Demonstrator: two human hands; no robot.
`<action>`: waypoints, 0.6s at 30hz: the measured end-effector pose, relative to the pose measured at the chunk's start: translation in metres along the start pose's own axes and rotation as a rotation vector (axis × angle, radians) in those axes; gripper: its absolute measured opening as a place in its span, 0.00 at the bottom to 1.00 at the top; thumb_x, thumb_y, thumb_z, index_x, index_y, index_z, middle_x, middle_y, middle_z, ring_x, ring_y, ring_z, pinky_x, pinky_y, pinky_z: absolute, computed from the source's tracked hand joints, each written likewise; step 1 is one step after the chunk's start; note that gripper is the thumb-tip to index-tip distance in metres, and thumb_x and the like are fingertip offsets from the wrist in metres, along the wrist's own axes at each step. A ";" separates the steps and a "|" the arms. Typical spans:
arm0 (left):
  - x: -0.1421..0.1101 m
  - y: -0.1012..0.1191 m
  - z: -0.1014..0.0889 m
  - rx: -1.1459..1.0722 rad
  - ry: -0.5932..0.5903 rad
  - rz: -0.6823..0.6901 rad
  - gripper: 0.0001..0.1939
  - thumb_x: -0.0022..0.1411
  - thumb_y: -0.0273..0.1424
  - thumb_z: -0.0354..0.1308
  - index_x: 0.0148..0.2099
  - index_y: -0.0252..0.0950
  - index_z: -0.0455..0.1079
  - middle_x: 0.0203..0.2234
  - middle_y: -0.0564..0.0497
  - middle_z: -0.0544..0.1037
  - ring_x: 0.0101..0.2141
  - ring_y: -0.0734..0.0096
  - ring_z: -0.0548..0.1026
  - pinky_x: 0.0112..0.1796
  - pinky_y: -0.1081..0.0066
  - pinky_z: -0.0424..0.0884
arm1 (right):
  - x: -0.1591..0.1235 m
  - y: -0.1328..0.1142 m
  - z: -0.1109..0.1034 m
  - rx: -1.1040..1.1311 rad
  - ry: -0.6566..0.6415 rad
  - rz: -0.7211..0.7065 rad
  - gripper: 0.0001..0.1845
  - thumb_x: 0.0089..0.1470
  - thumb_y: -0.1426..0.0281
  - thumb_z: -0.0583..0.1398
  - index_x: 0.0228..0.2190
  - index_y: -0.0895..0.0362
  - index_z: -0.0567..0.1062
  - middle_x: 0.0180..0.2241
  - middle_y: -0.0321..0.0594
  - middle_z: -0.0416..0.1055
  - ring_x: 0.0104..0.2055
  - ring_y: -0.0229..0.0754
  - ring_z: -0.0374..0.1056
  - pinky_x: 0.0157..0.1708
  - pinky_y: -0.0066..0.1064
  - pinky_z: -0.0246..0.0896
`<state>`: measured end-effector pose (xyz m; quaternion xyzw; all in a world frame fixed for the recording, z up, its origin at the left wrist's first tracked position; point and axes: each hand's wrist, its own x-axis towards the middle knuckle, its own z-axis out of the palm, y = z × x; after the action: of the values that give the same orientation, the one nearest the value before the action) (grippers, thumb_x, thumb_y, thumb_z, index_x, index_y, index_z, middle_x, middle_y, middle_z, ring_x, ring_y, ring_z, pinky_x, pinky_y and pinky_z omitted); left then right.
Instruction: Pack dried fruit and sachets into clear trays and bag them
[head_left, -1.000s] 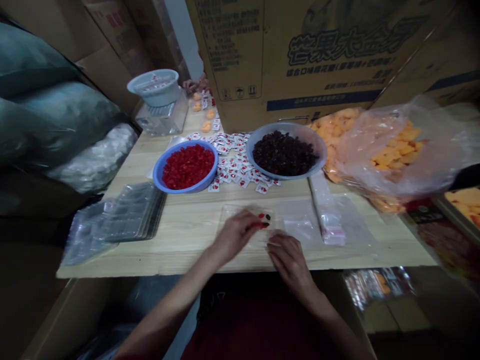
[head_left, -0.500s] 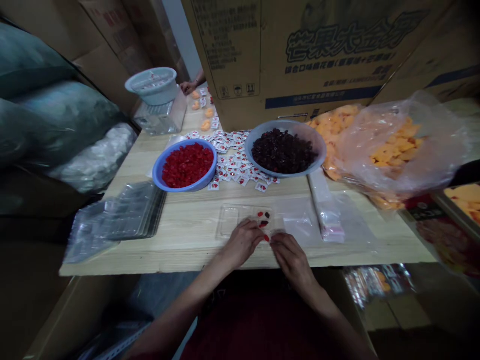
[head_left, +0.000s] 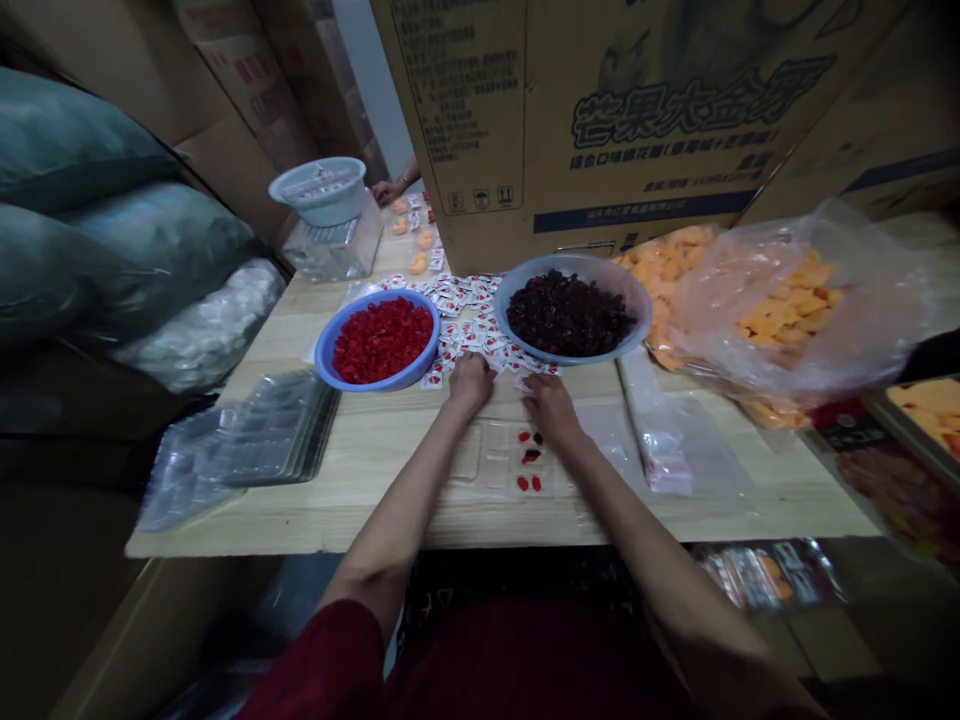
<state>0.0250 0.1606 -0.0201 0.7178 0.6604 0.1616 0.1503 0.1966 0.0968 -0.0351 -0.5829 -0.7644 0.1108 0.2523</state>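
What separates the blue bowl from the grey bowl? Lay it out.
The blue bowl is bright blue; the grey bowl is a pale grey. The blue bowl looks the smaller of the two. The blue bowl holds red pieces; the grey bowl holds dark pieces. The blue bowl stands left of the white packets; the grey bowl stands right of them. Both are round, shallow and full, on the wooden table.

The large tan cardboard carton (head_left: 600, 200) bears big dark-blue Chinese characters, apparently 芒果大金牙, above a smaller line that seems to include 芒果味. The small print panel (head_left: 457, 110) on its left is too blurred to read, as is the red print on the small white sachets (head_left: 469, 310) below it.
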 end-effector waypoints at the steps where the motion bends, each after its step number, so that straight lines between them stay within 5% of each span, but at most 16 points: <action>1: -0.004 -0.003 0.003 -0.005 -0.005 0.004 0.06 0.62 0.29 0.58 0.41 0.36 0.72 0.43 0.40 0.77 0.48 0.58 0.73 0.48 0.63 0.66 | 0.008 0.001 0.007 -0.018 -0.020 -0.001 0.12 0.58 0.79 0.57 0.41 0.61 0.78 0.44 0.51 0.74 0.50 0.52 0.65 0.52 0.43 0.59; 5: -0.030 -0.020 0.004 -0.047 -0.014 0.021 0.05 0.64 0.29 0.54 0.40 0.37 0.71 0.36 0.44 0.79 0.40 0.60 0.76 0.42 0.65 0.67 | 0.016 0.005 0.017 -0.046 -0.061 0.008 0.12 0.58 0.81 0.54 0.36 0.61 0.78 0.43 0.54 0.74 0.47 0.50 0.65 0.48 0.38 0.58; 9: -0.042 -0.028 -0.002 -0.095 0.030 0.016 0.08 0.67 0.30 0.50 0.44 0.37 0.69 0.35 0.46 0.78 0.38 0.62 0.76 0.40 0.66 0.68 | 0.009 0.011 0.006 -0.042 -0.057 0.036 0.10 0.59 0.79 0.55 0.33 0.60 0.78 0.39 0.50 0.73 0.42 0.48 0.67 0.42 0.35 0.59; 13: -0.025 -0.020 -0.003 -0.112 0.090 -0.004 0.10 0.68 0.33 0.50 0.48 0.36 0.68 0.46 0.41 0.75 0.48 0.60 0.73 0.48 0.63 0.67 | 0.010 0.014 -0.001 -0.007 -0.035 0.039 0.10 0.62 0.74 0.56 0.33 0.58 0.77 0.38 0.47 0.73 0.45 0.47 0.66 0.47 0.35 0.59; 18: 0.003 -0.008 0.000 -0.110 0.027 -0.019 0.07 0.58 0.32 0.63 0.38 0.36 0.71 0.46 0.41 0.73 0.47 0.56 0.72 0.48 0.61 0.67 | 0.020 0.012 0.015 0.039 -0.016 0.089 0.06 0.53 0.76 0.64 0.35 0.58 0.76 0.40 0.47 0.71 0.47 0.50 0.64 0.50 0.40 0.59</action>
<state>0.0183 0.1644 -0.0232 0.6997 0.6595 0.2058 0.1819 0.1952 0.1210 -0.0478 -0.6104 -0.7374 0.1416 0.2522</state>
